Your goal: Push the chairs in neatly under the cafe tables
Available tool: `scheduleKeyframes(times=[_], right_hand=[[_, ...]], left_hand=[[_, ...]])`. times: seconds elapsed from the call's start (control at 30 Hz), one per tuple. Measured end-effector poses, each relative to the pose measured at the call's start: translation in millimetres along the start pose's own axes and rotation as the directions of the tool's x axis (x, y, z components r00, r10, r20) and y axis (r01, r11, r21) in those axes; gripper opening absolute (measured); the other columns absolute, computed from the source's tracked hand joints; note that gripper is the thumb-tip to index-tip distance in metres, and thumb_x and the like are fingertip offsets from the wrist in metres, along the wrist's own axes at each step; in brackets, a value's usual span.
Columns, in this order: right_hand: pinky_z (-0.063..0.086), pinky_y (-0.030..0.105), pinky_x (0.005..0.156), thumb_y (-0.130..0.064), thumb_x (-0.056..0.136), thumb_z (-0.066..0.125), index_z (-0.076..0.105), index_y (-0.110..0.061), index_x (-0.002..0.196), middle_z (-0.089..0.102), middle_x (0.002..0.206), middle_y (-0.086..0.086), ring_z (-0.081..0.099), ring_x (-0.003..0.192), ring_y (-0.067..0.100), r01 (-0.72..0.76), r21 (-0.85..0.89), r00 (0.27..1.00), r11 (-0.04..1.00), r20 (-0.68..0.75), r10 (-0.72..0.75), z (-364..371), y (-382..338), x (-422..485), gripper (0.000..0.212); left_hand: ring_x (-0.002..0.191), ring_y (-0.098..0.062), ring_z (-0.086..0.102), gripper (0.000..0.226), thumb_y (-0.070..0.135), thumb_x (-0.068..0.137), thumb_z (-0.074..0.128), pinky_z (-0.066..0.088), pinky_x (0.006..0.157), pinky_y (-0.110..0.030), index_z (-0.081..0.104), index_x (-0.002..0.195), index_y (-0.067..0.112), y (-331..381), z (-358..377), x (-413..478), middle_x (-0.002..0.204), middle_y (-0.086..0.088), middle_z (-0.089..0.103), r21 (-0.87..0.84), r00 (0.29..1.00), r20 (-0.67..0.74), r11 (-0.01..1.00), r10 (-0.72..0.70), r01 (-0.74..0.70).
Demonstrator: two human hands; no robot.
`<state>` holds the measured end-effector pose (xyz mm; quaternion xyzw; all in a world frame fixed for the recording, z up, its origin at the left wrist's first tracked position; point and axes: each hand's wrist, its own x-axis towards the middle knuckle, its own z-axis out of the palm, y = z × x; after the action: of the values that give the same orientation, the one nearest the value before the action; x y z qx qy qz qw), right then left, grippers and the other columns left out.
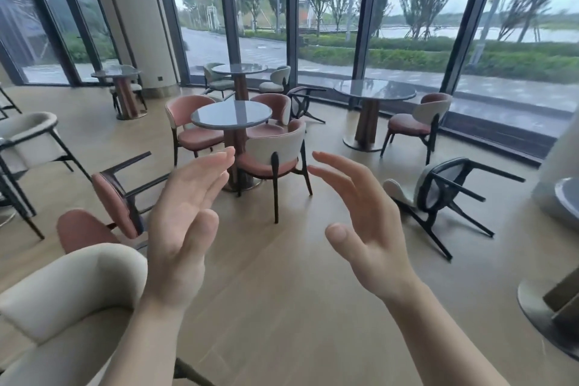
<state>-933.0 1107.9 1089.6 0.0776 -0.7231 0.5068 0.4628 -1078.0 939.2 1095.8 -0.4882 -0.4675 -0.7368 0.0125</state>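
My left hand (pixel 185 222) and right hand (pixel 363 216) hang open, fingers spread, holding nothing, palms facing to frame the chair (pixel 275 153) ahead; it stands near the round tabletop (pixel 231 114), seat not fully under

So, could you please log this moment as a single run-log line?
left hand: open, empty | right hand: open, empty | nearest pink chair: upright at round table | tipped chairs: pink, grey

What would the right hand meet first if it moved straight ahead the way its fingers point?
Probably the upright pink chair at the round table; the right hand points at its backrest, though depth is unclear.
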Motion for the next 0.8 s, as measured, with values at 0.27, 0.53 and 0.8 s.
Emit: scheduleKeyframes(times=[0.27, 0.53, 0.8], right_hand=[[0.046, 0.051, 0.116, -0.067, 0.093, 0.067, 0.051, -0.014, 0.146, 0.062, 0.146, 0.005, 0.061, 0.137, 0.032, 0.001, -0.038, 0.999, 0.999, -0.046, -0.003, -69.6, 82.6, 90.8, 0.077], [0.045, 0.042, 0.116, -0.066, 0.093, 0.066, 0.050, -0.001, 0.145, 0.062, 0.146, 0.006, 0.060, 0.138, 0.031, -0.050, -0.127, 0.996, 0.991, -0.076, 0.040, -124.3, 189.5, 148.4, 0.086], [0.049, 0.043, 0.107, -0.076, 0.087, 0.065, 0.051, -0.007, 0.148, 0.058, 0.151, 0.009, 0.055, 0.144, 0.023, -0.094, -0.259, 0.982, 0.961, -0.182, 0.047, -187.7, 293.0, 246.5, 0.093]], left_hand=[[0.147, -0.031, 0.053, 0.058, 0.074, 0.090, 0.068, 0.040, 0.123, -0.049, 0.068, 0.134, 0.037, -84.2, 45.6, 101.8, 0.145, 0.002, 0.067, -0.029, 1.000, 0.003, 1.000, 0.000, 0.000], [0.147, -0.030, 0.055, 0.058, 0.075, 0.091, 0.065, 0.043, 0.120, -0.043, 0.066, 0.136, 0.037, -210.7, 85.2, 179.6, 0.146, 0.000, 0.067, -0.073, 0.996, 0.072, 0.996, -0.053, 0.059], [0.148, -0.036, 0.052, 0.063, 0.076, 0.091, 0.063, 0.040, 0.123, -0.052, 0.064, 0.137, 0.032, -350.8, 124.8, 306.6, 0.146, -0.002, 0.065, -0.168, 0.986, 0.168, 0.985, -0.002, 0.031]])
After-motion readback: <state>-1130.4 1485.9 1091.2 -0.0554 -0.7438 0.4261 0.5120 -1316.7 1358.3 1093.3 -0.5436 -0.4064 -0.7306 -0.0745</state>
